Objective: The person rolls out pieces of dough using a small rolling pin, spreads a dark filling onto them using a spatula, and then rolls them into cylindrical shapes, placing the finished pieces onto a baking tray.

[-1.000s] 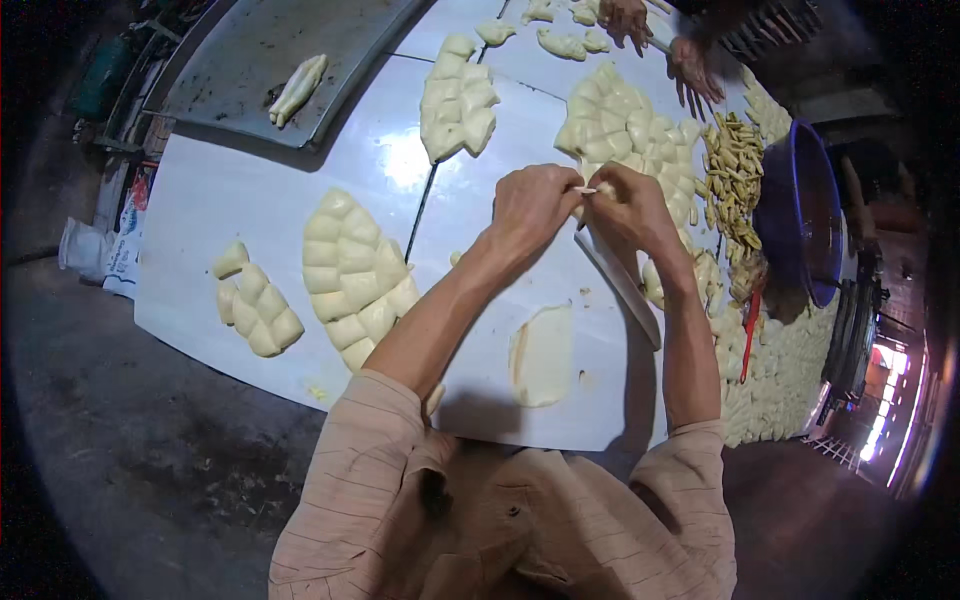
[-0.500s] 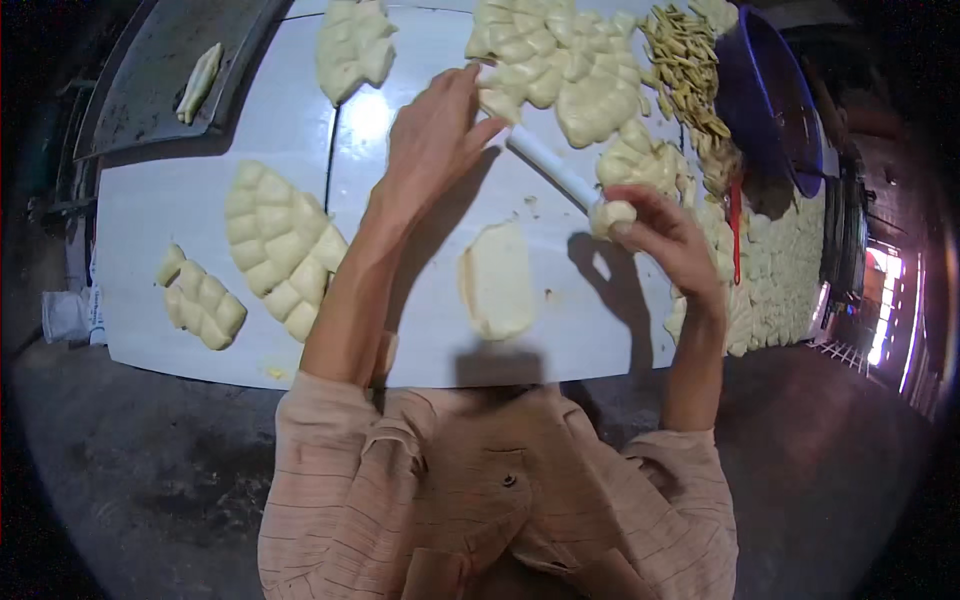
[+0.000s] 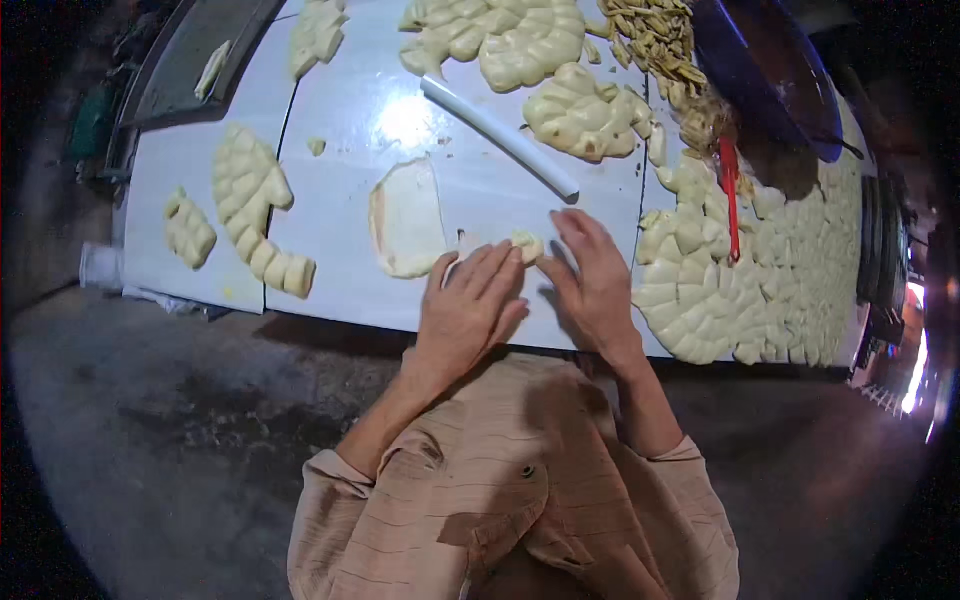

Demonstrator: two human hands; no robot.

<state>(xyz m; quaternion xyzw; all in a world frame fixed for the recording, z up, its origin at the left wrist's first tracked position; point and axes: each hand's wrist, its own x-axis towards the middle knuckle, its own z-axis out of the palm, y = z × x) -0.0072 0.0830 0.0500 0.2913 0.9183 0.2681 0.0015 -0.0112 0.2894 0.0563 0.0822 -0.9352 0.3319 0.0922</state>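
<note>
A small piece of pale dough (image 3: 527,245) lies on the white tabletop near its front edge. My left hand (image 3: 475,305) rests beside it, fingers laid out flat and fingertips at its left side. My right hand (image 3: 595,290) is open, with fingers apart just right of the piece. A thin flattened dough sheet (image 3: 405,220) with a browned edge lies to the left of my hands. Beyond them a white rolling pin (image 3: 500,137) lies diagonally.
Scored dough masses (image 3: 250,190) surround the work spot, many crowding the right (image 3: 750,290). At the back are a metal tray (image 3: 170,90), a heap of yellowish strips (image 3: 650,30), a blue tub (image 3: 755,70) and a red long-handled tool (image 3: 729,200). The table edge (image 3: 380,320) borders my body.
Both hands have drawn back toward the front edge. The dough piece that was in my right hand now lies between my hands. The view has shifted, moving the table up in frame.
</note>
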